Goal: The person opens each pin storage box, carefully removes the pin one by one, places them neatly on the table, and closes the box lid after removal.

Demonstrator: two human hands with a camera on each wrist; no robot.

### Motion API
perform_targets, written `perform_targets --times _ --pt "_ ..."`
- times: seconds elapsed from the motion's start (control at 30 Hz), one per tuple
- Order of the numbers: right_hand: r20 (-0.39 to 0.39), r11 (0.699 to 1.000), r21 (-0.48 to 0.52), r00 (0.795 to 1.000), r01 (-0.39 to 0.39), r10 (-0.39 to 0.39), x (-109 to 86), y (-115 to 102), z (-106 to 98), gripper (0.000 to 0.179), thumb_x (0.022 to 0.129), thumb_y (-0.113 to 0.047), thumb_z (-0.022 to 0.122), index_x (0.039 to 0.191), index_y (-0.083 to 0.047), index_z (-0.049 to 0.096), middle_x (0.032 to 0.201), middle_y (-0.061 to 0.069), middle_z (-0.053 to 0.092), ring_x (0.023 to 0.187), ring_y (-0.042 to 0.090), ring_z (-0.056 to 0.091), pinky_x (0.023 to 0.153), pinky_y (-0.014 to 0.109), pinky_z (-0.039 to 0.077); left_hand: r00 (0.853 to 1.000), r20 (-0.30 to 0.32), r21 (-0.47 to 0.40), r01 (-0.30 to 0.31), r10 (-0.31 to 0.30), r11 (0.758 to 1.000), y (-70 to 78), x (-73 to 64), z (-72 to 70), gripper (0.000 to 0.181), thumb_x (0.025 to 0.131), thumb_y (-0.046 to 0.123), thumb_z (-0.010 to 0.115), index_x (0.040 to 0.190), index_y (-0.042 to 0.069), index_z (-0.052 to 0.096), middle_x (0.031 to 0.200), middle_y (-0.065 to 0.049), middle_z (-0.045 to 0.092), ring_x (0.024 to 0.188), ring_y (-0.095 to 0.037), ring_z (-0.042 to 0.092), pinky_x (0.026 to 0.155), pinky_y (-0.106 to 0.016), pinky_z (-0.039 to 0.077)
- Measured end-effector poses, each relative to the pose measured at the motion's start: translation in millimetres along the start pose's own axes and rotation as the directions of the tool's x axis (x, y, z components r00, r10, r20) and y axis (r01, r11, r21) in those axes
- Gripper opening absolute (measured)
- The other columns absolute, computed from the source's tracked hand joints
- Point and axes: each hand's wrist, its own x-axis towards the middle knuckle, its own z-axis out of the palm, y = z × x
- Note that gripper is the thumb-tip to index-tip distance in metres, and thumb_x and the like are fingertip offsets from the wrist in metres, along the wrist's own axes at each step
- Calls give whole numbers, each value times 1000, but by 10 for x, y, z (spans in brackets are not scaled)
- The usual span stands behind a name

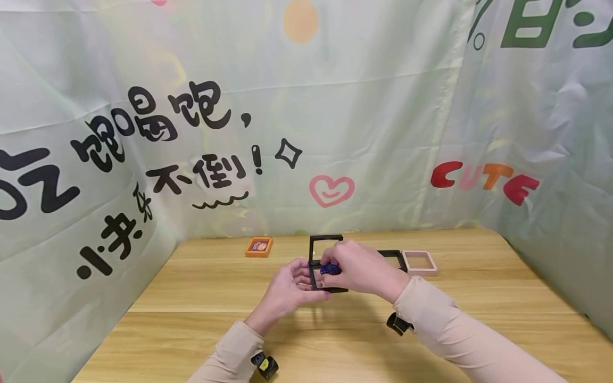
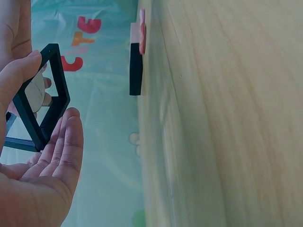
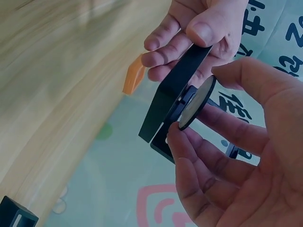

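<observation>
My left hand (image 1: 286,286) holds a black hinged display frame (image 1: 326,237) raised above the table, its two halves swung apart. In the left wrist view the thumb lies on one edge of the frame (image 2: 60,78), with the long fingers stretched beneath. My right hand (image 1: 367,270) pinches a small round badge (image 1: 329,269) by its rim, between thumb and fingertips. From the head the badge looks dark blue; the right wrist view shows a silvery face with a black rim on the badge (image 3: 198,102). It sits right at the frame's opening.
On the table (image 1: 335,335), an orange frame (image 1: 248,251) with a picture badge inside lies at the back left. Another black frame (image 1: 394,252) lies behind the right hand, beside a pale pink frame (image 1: 434,263). Printed fabric (image 1: 383,149) hangs around the back and sides.
</observation>
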Motion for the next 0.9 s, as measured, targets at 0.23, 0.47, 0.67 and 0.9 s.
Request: perform_targets --times 0.23,0.47,0.67,0.9 --pt "8 999 1 999 -41 41 -40 56 -47 17 92 -24 80 106 -14 78 85 -6 71 65 6 56 55 24 47 1000 -9 -20 12 -12 1000 -1 -8 -26 70 77 8 97 135 -1 59 122 -27 72 97 -19 74 87 -24 64" --pt "-14 997 -34 997 -73 73 -82 146 -95 20 91 -26 81 107 -15 79 87 -4 69 68 7 56 56 25 46 999 -39 -24 24 -25 999 5 -13 -77 70 76 7 97 134 -1 58 120 -26 73 94 -16 75 86 -24 64" --pt "-19 995 -55 996 -89 88 -105 258 -80 20 91 -27 81 107 -15 78 88 -4 70 72 8 57 60 26 49 998 -58 -16 29 -30 999 -2 -24 -115 75 75 6 97 137 -3 57 120 -24 73 97 -18 75 89 -25 64" --pt "9 990 -72 993 -118 119 -142 471 21 17 93 -26 81 103 -12 79 83 -5 71 68 7 56 63 28 52 997 -65 -9 37 -38 999 -19 -25 -141 76 74 7 98 138 -2 57 123 -29 71 97 -18 74 89 -24 64"
